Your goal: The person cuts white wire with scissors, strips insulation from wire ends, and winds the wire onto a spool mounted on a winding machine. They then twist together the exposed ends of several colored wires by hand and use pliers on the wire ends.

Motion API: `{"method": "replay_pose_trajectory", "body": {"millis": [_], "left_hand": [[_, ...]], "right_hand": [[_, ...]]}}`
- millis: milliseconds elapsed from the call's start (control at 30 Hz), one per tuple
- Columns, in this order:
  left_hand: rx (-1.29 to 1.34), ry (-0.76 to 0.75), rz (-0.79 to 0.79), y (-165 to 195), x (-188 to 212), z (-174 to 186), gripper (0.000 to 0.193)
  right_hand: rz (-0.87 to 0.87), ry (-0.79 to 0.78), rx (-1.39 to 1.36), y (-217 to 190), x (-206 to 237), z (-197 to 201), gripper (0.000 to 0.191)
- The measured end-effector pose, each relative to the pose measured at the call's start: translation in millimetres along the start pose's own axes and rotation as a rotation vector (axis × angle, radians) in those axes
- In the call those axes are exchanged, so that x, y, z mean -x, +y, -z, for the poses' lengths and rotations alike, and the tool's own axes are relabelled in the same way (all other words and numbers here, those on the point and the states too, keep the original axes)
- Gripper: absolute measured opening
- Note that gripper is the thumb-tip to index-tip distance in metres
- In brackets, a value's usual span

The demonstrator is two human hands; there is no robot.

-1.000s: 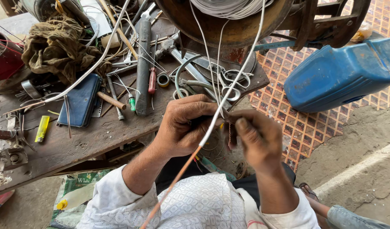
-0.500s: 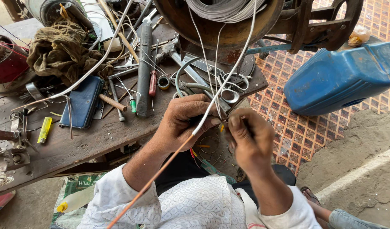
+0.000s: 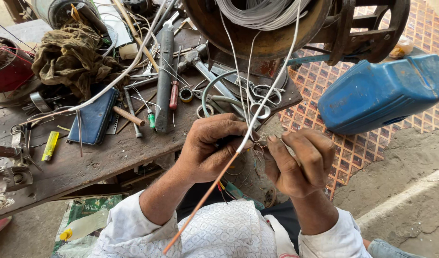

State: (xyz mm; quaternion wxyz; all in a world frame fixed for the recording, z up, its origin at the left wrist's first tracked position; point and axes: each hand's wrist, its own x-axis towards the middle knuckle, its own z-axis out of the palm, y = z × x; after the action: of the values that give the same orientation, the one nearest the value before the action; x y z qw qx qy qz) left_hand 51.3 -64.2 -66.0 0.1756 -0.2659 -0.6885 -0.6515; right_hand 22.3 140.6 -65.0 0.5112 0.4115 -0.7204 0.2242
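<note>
While the left hand (image 3: 214, 148) curls its fingers together near the bench (image 3: 85, 162) edge, its fingertips pinch a knot of thin wires (image 3: 261, 141) that sits between both hands. The right hand (image 3: 300, 162) faces it, just to the right, with thumb and forefinger closed on the same knot; how many strands each hand clamps is too small to tell. A long wire (image 3: 248, 134) runs diagonally across the left hand, white at its far end and copper-coloured toward the near end, where it passes over the white sleeve (image 3: 133, 224). More white strands rise from the hands to a coil (image 3: 257, 12) wound inside a rusty round motor (image 3: 257, 38) at the far edge of the view.

On the bench to the left lie scissors (image 3: 262, 98), a red screwdriver (image 3: 173, 95), a dark handle (image 3: 164, 76), a blue wallet (image 3: 93, 119), a yellow lighter (image 3: 50, 145) and a brown rag (image 3: 69, 55). A blue jerrycan (image 3: 382, 93) lies on its side to the right, on a patterned mat (image 3: 334, 81), well apart from the hands.
</note>
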Motion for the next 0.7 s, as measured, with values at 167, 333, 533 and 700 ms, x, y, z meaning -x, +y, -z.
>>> {"method": "replay_pose_trajectory", "body": {"millis": [167, 333, 533, 700], "left_hand": [[0.029, 0.019, 0.019, -3, 0, -1, 0.017], [-0.05, -0.013, -0.002, -7, -3, 1, 0.02], [-0.046, -0.003, 0.04, -3, 1, 1, 0.018], [-0.058, -0.004, 0.057, 1, 0, -1, 0.019]], "right_hand": [[-0.177, -0.114, -0.207, -10, 1, -1, 0.014], [-1.093, -0.012, -1.132, -24, 22, -8, 0.014], [-1.106, -0.029, -1.3, -8, 44, -11, 0.019], [-0.116, -0.035, -0.276, 15, 32, -14, 0.024]]}}
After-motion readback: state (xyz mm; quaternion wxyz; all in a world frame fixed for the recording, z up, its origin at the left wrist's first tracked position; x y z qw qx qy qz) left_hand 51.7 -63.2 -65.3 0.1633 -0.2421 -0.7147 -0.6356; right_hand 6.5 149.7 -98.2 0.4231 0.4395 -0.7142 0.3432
